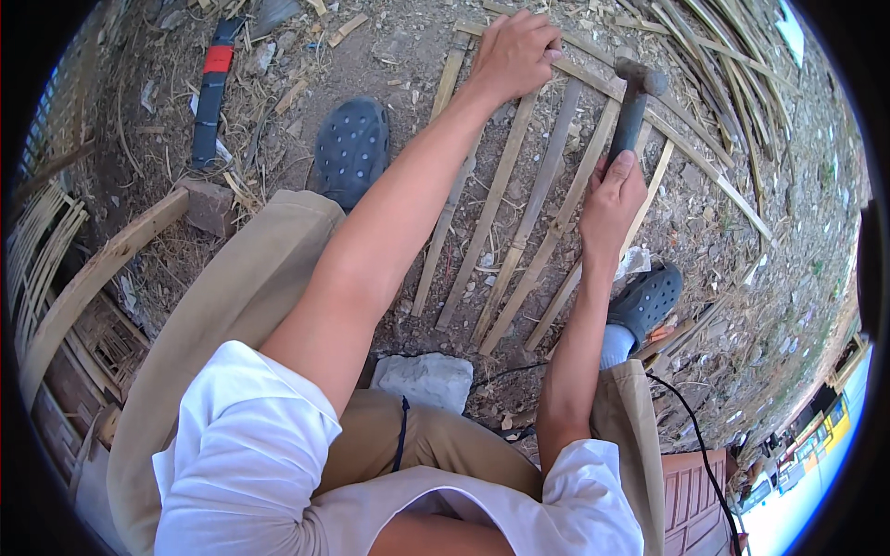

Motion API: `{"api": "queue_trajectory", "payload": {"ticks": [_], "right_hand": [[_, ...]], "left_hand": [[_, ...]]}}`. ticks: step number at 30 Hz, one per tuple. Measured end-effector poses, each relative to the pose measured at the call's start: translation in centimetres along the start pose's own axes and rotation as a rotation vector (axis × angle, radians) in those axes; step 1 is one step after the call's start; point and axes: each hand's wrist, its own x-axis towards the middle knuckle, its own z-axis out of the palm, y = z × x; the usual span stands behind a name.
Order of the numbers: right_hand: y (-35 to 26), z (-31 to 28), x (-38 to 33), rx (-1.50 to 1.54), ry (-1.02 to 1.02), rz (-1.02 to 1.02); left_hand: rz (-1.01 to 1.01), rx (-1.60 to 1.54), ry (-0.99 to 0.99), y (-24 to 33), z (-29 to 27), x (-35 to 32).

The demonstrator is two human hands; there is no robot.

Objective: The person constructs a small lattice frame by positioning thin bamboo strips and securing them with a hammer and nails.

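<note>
1. and there it was, the hammer point(631, 120), right of centre at the far side, with the right hand point(614, 196) wrapped firmly around its handle!
2. that grip sat on the near part of the handle, thumb laid along the top, probably for control and to leave the heavy head clear of the fingers.
3. its long axis ran near to far, leaning a touch right at the far end; the head lay crosswise, a round face turned to the right.
4. over on the left, the left hand point(517, 56) was up at the far side, fingers curled in at the left part of the crosspiece point(684, 146); what, if anything, those fingers pinched, i couldn't tell. perhaps it was there to steady the wood.
5. below them, what a spread: wooden slats point(491, 208) lay side by side on the ground point(774, 306), long axes near to far, far ends tipped right, meeting that crosspiece as it slanted from far left to nearer right.
6. the left shoe point(352, 153) and right shoe point(646, 304) flanked the slats, likely giving both arms room between the knees.
7. a pale stone block point(425, 382) rested just beyond the lap, near the slats' near ends.
</note>
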Motion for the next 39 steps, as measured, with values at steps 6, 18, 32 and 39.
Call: {"api": "queue_trajectory", "payload": {"ticks": [6,18,32,39], "right_hand": [[-0.1,0.2,1.0,-0.19,-0.067,0.01],[-2.6,0.0,-0.8,-0.078,-0.027,0.023],[-4.6,0.5,0.6,-0.213,-0.162,0.151],[-3.4,1.1,0.4,-0.211,-0.102,0.162]], "left_hand": [[-0.014,0.006,-0.022,0.5,0.0,0.0],[-0.001,-0.004,-0.024,0.0,0.0,0.1],[0.022,-0.018,0.007,-0.6,-0.3,0.9],[0.006,-0.087,0.03,0.3,-0.1,0.0]]}}
